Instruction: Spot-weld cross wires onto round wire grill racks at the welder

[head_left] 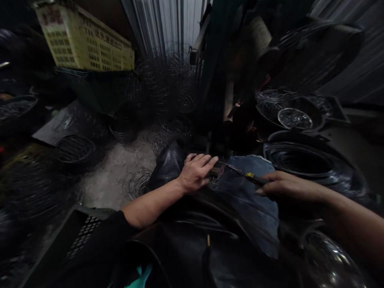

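My left hand (196, 172) lies with fingers together, pressing down on a small dark metal piece (216, 172) on the blue denim cloth (246, 200) over my lap. My right hand (282, 186) is closed round a thin tool with a yellow band (244, 173), its tip pointing left toward the piece under my left fingers. What the piece is stays too dark to name. A black sheet (171, 164) covers my knees beside the denim.
Wire baskets (75, 149) lie scattered over the concrete floor (120, 172). Stacked black round fan-like housings (303, 160) stand to the right. A yellow crate (87, 40) sits high at the left. A black crate (75, 236) is by my left elbow.
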The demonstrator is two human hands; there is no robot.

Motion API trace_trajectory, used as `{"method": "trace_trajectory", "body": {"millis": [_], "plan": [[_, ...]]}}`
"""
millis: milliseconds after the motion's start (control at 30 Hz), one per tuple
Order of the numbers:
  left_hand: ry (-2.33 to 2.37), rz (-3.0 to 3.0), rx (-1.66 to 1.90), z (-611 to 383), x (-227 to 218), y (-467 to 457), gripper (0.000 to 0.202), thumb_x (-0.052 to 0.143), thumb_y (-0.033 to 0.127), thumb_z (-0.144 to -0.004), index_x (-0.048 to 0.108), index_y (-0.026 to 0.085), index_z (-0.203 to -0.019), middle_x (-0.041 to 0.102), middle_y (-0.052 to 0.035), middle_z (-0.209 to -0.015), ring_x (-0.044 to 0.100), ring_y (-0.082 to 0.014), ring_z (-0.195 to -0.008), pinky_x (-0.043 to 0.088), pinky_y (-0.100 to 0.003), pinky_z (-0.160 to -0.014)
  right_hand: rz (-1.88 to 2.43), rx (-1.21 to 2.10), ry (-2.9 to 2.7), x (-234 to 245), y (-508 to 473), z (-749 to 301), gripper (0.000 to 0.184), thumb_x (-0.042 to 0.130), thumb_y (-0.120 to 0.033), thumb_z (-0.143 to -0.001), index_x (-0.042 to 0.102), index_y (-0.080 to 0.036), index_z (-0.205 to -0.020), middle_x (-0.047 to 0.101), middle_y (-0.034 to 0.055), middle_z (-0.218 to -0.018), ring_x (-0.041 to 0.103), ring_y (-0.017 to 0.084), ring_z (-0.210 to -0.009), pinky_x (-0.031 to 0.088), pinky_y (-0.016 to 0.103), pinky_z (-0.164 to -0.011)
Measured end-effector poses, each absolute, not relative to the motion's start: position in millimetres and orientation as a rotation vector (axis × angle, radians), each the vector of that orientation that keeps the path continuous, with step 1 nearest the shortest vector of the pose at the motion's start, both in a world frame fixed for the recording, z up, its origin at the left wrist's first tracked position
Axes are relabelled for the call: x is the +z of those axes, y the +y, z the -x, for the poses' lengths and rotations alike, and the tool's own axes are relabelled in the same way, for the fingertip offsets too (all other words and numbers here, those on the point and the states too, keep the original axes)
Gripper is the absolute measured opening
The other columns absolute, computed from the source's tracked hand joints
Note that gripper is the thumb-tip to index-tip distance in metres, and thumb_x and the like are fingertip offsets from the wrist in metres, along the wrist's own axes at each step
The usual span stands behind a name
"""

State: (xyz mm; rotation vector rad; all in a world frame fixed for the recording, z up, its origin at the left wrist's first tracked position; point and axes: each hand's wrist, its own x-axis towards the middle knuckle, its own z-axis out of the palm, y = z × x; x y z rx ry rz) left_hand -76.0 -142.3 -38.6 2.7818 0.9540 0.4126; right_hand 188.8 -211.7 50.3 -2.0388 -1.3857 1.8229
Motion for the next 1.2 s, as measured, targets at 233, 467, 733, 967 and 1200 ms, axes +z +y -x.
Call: {"method": "trace_trajectory", "body": {"millis": [233,467,733,967,1200], "plan": [[0.932,-2.768,0.233,71,-33,-136,0.081,0.069,0.040,-0.076,0.035,0.016,-0.145,0.057,-0.0114,-0.124,0.053,-0.0256,-0.105,0.039,-0.040,-0.089,2.157,1.727,-1.226,53,-227,-172,0.032,0.068,-0.046,-0.049,0.054,-0.018,-0.056,0.046,-0.0006,-0.055,0.042,0.012,-0.053,0.033,0.025,-0.050],[1.003,-2.787,0.149,73,-27,-131,0.088,0.075,0.042,-0.073,0.033,0.014,-0.145,0.056,-0.0119,-0.124,0.051,-0.0266,-0.103,0.041,-0.039,-0.081,1.983,1.844,-0.771,52,-235,-135,0.027,0.063,-0.036,-0.048,0.042,-0.020,-0.054,0.034,-0.0057,-0.049,0.029,0.007,-0.044,0.023,0.022,-0.042],[0.914,-2.801,0.132,81,-28,-127,0.085,0.070,0.039,-0.076,0.030,0.012,-0.146,0.055,-0.0139,-0.128,0.050,-0.0270,-0.105,0.040,-0.039,-0.083,2.377,1.360,-1.542,42,-235,-130,0.011,0.055,-0.019,-0.063,0.046,-0.019,-0.057,0.045,0.0001,-0.057,0.044,0.013,-0.054,0.033,0.026,-0.054],[0.912,-2.805,0.146,79,-26,-128,0.084,0.066,0.040,-0.078,0.027,0.011,-0.147,0.054,-0.0144,-0.129,0.051,-0.0266,-0.107,0.040,-0.039,-0.082,2.617,0.745,-2.256,53,-232,-134,0.011,0.049,-0.016,-0.079,0.060,-0.016,-0.081,0.056,0.0114,-0.092,0.058,0.022,-0.076,0.036,0.031,-0.064],[0.935,-2.782,0.174,81,-26,-129,0.086,0.069,0.037,-0.077,0.028,0.011,-0.148,0.056,-0.0138,-0.129,0.053,-0.0270,-0.105,0.041,-0.038,-0.082,2.439,1.205,-1.842,61,-222,-154,0.002,0.059,-0.020,-0.062,0.058,-0.019,-0.062,0.057,0.0034,-0.072,0.053,0.017,-0.065,0.035,0.026,-0.056]]}}
